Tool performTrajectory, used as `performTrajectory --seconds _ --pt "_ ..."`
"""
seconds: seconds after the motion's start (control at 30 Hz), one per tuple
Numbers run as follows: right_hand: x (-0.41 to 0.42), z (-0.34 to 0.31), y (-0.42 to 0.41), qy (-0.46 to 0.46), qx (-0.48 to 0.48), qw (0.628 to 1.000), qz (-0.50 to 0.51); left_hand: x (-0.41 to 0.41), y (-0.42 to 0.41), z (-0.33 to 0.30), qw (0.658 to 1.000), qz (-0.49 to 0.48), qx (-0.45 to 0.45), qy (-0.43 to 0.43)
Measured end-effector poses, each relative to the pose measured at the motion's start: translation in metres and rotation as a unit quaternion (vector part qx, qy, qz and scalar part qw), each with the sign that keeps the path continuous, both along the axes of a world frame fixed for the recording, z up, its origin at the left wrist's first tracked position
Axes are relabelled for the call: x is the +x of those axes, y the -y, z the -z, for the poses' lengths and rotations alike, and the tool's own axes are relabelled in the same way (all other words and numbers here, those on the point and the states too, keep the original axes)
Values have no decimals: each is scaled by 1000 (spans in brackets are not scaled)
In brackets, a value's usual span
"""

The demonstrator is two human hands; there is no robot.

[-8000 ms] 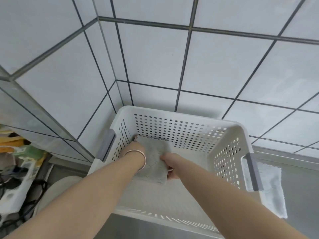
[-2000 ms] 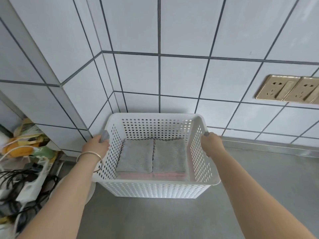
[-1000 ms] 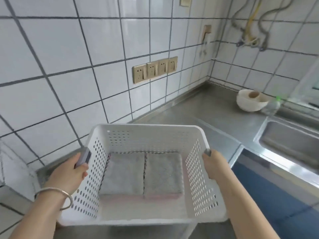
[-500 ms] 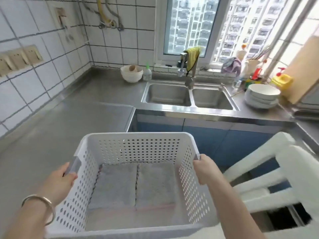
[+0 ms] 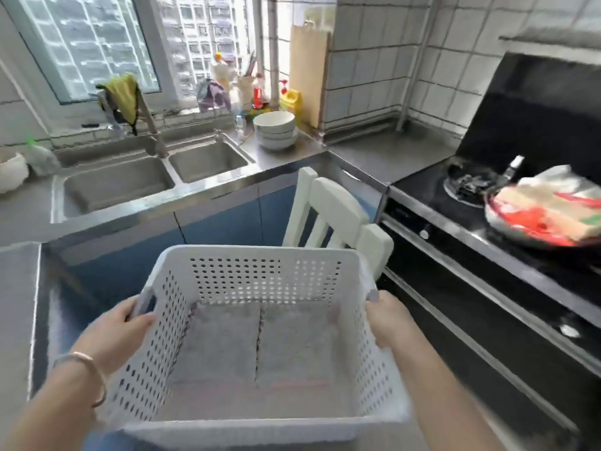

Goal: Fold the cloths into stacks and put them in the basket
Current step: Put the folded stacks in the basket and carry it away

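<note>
I hold a white perforated plastic basket (image 5: pixel 260 271) in the air in front of me. My left hand (image 5: pixel 117 333) grips its left handle and my right hand (image 5: pixel 388 320) grips its right handle. Inside, two folded stacks lie side by side on the floor of the basket: a left grey cloth stack (image 5: pixel 218 343) and a right grey cloth stack (image 5: pixel 296 343). A pink layer shows at the stacks' near edge. A bracelet sits on my left wrist.
A white chair (image 5: pixel 335 216) stands just beyond the basket. A steel double sink (image 5: pixel 146 177) and stacked white bowls (image 5: pixel 274 130) sit on the counter behind. A black stove (image 5: pixel 487 203) with a pan holding packages (image 5: pixel 553 209) is at right.
I lifted the basket off the corner counter and turned right with it, from the tiled wall past the sink toward the chair and stove. Both hands stay on the handles.
</note>
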State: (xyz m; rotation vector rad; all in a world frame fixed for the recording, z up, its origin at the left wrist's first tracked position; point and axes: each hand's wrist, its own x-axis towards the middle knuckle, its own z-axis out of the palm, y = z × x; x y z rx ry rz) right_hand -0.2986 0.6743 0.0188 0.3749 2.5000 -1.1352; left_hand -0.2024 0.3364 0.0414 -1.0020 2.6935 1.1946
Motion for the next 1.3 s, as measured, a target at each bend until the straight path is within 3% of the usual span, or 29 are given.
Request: performTrajectory --seconds 0.27,0.47,0.77,0.97,1.13,1.3 --pt "51 13 -160 17 73 989 131 -58 -147 11 986 167 12 9" --pt "51 13 -301 23 72 970 230 -114 -299 12 964 266 1 10" --pt "-9 -29 -474 -15 56 950 306 -199 -470 -6 950 298 88 -37" --pt "-104 -42 -507 -42 -15 950 309 -271 -490 -25 949 303 79 -38" --pt "-224 -54 -487 -69 -131 959 243 -366 -465 -48 952 288 53 -93" --pt "-352 -67 -450 -70 -177 962 196 -468 -420 -60 961 230 99 -114"
